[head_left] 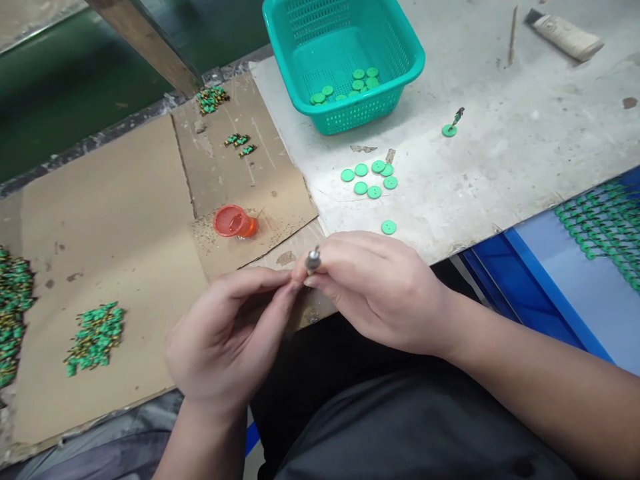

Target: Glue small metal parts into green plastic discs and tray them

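My right hand [387, 290] is closed around a small figurine [313, 260], whose dark, silvery-tipped end pokes up between thumb and forefinger. My left hand [225, 340] pinches with thumb and forefinger, its tips meeting those of the right hand; what they grip is hidden. Just beyond my right knuckles lies a green round base [389, 227] with small holes. Several more green discs [361, 188] are scattered behind it. Farther right, one figurine [457, 119] stands upright on a green base [449, 131].
A teal basket [345, 120] holds several green discs. On the cardboard [125, 220] at left lie piles of green figurines [97, 337], near a red cup [231, 221]. A tube [567, 37] and a thin stick [513, 37] lie back right. Rows of based figurines [605, 227] fill the right edge.
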Demonstrator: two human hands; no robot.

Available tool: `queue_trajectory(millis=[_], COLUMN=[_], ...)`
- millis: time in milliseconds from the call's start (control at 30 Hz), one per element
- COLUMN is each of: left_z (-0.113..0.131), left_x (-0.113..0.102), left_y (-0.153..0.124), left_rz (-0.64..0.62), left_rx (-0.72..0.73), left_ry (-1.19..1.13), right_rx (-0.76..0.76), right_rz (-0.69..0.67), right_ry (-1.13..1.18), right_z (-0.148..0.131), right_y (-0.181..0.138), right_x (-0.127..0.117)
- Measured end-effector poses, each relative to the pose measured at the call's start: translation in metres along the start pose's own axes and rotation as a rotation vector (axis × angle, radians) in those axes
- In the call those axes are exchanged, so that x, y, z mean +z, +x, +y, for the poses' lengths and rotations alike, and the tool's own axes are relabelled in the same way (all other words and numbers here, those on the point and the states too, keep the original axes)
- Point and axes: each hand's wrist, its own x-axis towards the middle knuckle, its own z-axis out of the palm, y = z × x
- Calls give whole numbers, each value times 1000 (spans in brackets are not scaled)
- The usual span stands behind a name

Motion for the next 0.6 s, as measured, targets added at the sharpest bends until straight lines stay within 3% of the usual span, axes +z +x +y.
queue_trajectory(millis=[400,600], left_z=[-5,3], left_x=[-3,5], left_y=[2,2], left_rz=[-9,55], left_rx=[32,-108], left_ry=[31,-72], right_rx=[-71,174], right_rz=[15,223], right_ry=[-55,52], right_z=[-6,-7], right_y=[3,-3], right_x=[4,-14])
